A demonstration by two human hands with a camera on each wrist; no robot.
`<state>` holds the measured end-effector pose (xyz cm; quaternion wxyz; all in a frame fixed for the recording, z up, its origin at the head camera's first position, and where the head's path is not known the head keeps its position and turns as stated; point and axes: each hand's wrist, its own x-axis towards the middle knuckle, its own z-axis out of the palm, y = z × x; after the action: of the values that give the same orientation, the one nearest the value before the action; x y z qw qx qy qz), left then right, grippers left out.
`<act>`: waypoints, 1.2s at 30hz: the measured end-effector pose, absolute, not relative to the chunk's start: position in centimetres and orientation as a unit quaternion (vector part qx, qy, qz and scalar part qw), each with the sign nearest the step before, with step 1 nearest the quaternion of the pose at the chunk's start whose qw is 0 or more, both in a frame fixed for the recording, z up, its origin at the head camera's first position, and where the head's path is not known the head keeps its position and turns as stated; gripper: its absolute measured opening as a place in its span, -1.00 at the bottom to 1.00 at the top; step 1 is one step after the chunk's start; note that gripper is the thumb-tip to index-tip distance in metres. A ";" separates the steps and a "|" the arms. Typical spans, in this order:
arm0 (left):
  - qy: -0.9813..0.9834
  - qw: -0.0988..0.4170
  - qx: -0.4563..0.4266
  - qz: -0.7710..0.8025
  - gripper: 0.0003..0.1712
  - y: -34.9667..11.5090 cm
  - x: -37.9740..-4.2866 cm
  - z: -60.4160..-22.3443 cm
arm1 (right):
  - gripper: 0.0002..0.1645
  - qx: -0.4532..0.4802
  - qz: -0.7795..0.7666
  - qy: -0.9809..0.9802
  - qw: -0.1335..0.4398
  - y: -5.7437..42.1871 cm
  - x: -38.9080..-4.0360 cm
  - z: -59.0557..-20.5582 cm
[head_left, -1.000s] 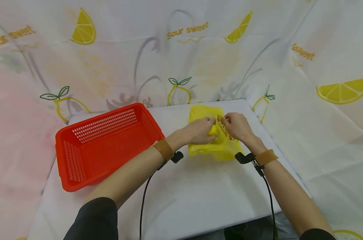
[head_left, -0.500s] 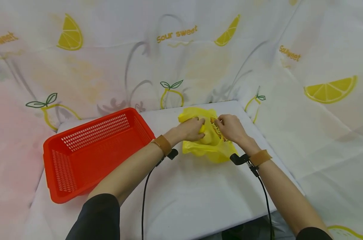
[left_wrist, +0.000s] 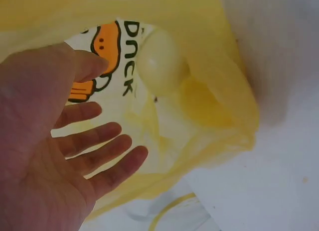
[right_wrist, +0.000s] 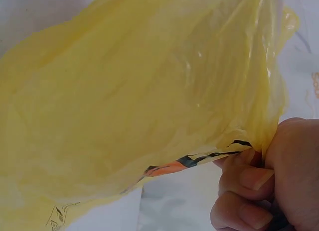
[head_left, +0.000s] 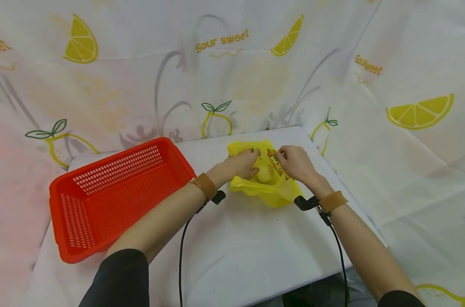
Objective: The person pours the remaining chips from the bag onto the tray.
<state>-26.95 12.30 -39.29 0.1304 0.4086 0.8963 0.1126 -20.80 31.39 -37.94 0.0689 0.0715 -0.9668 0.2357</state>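
Note:
A yellow plastic bag [head_left: 279, 195] with a printed cartoon and lettering lies on the table, its mouth spread wide. My left hand [head_left: 240, 165] is at the mouth; the left wrist view shows its fingers [left_wrist: 94, 139] apart and holding nothing. Inside the bag are a pale, smooth round object [left_wrist: 160, 61] and, touching it, a yellow rounded object [left_wrist: 204, 104]; their kind is unclear. My right hand [head_left: 297, 162] pinches the bag's edge on the right, beside the print. In the right wrist view the plastic is stretched taut from its curled fingers [right_wrist: 254, 178].
A red perforated plastic basket [head_left: 129, 192] stands on the left of the white table [head_left: 225, 243], close to my left forearm. A lemon-printed cloth [head_left: 140, 85] hangs behind and on the right. Black cables [head_left: 181, 256] run from both wrist cameras.
My left hand held a yellow object over the bag; it has let go, and its fingers have spread. The right hand keeps its grip on the bag. The head view has shifted slightly.

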 end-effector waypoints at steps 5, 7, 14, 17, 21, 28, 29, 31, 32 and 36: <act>0.878 0.138 0.442 0.117 -0.43 11.4 -25.7 -38.6 | -0.68 0.067 0.240 -0.966 0.066 31.3 -20.9 -38.0; 0.865 0.147 0.463 0.128 -0.47 11.0 -25.4 -38.6 | -0.68 0.067 0.241 -0.966 0.065 31.4 -20.8 -37.9; 0.826 0.174 0.514 0.154 -0.58 9.2 -24.1 -37.9 | -0.67 0.064 0.240 -0.966 0.068 31.1 -20.8 -37.6; 0.820 0.188 0.514 0.169 -0.59 8.5 -23.4 -37.2 | -0.67 0.061 0.240 -0.967 0.063 31.2 -20.8 -37.6; 0.816 0.174 0.520 0.183 -0.62 7.8 -22.7 -36.4 | -0.68 0.052 0.243 -0.967 0.062 31.5 -20.5 -37.7; 0.820 0.109 0.522 0.207 -0.71 5.9 -22.3 -34.5 | -0.66 0.068 0.235 -0.967 0.064 31.5 -20.8 -37.4; 0.820 0.096 0.522 0.212 -0.72 5.7 -22.3 -34.2 | -0.66 0.069 0.234 -0.968 0.064 31.5 -20.8 -37.4; 0.820 0.069 0.521 0.225 -0.75 5.2 -22.4 -33.7 | -0.66 0.072 0.233 -0.968 0.062 31.5 -20.7 -37.4; 0.818 0.056 0.521 0.235 -0.76 5.0 -22.5 -33.4 | -0.67 0.073 0.232 -0.968 0.060 31.6 -20.6 -37.4; 0.811 0.013 0.518 0.272 -0.78 4.2 -23.0 -32.4 | -0.67 0.076 0.232 -0.968 0.058 31.9 -20.4 -37.4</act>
<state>-23.01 4.21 -32.39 0.0129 0.5179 0.8108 0.2724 -20.39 31.92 -37.42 0.0580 0.0760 -0.9679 0.2324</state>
